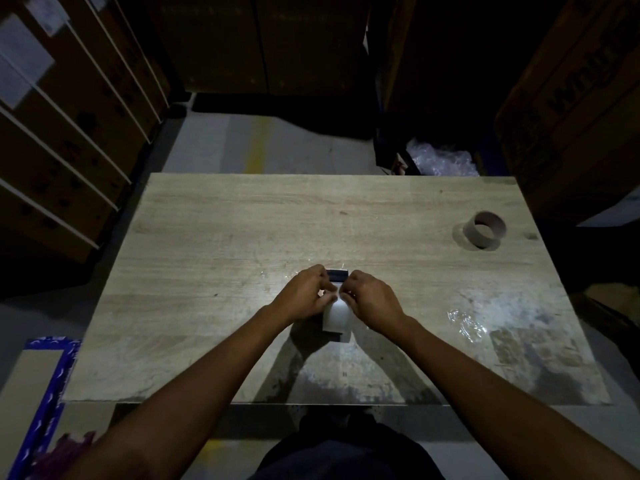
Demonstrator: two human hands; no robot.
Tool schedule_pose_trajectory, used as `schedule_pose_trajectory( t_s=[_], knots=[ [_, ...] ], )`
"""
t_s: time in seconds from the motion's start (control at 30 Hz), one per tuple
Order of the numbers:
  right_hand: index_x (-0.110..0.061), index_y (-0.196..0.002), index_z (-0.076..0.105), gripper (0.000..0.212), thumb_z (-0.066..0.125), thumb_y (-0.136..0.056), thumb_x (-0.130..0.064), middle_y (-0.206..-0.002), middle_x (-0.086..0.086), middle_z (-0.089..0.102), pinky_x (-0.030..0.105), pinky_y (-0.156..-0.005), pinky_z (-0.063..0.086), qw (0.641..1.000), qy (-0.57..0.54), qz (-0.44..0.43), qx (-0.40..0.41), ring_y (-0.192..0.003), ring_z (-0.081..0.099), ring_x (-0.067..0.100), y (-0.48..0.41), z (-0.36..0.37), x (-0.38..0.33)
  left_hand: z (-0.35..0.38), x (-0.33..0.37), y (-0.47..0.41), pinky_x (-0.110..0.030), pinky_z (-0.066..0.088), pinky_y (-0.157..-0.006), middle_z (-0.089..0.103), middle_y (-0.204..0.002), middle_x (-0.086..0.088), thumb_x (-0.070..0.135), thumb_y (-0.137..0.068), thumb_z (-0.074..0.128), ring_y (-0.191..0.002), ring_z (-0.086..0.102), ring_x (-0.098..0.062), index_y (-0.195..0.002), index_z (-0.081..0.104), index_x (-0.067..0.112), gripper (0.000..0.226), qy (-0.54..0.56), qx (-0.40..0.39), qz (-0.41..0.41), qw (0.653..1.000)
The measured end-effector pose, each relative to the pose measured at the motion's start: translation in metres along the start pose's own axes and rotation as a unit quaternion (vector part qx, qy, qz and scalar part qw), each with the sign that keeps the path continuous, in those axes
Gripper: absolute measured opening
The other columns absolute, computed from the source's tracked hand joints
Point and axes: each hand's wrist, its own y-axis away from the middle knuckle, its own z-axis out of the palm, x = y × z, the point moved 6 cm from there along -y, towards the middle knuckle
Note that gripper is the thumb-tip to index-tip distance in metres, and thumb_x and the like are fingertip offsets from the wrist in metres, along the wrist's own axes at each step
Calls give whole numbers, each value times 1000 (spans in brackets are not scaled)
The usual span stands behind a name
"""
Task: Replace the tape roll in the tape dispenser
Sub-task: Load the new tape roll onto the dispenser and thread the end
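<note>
White tape roll (335, 317), dark dispenser (337, 275), left hand (304, 293) and right hand (372, 298) pinching it

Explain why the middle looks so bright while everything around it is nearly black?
Head view: one light pools on the table centre; the tape roll between the left hand and right hand is washed out white; forearms throw dark shadows toward the near edge; the cardboard core shadows leftward; the cardboard boxes behind stay nearly dark.
</note>
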Motion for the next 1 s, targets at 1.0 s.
schedule_pose_trajectory(
  t_s=[1.0],
  knots=[
    [-12,-111,70,24,55,-96,-23,-108,11,64,30,-75,41,1000,6,-23,-5,-99,60,28,-6,1,1,6,23,-8,-37,46,-73,60,-95,-10,19,-90,60,-95,53,-24,-87,65,7,13,-106,11,49,993]
  ],
)
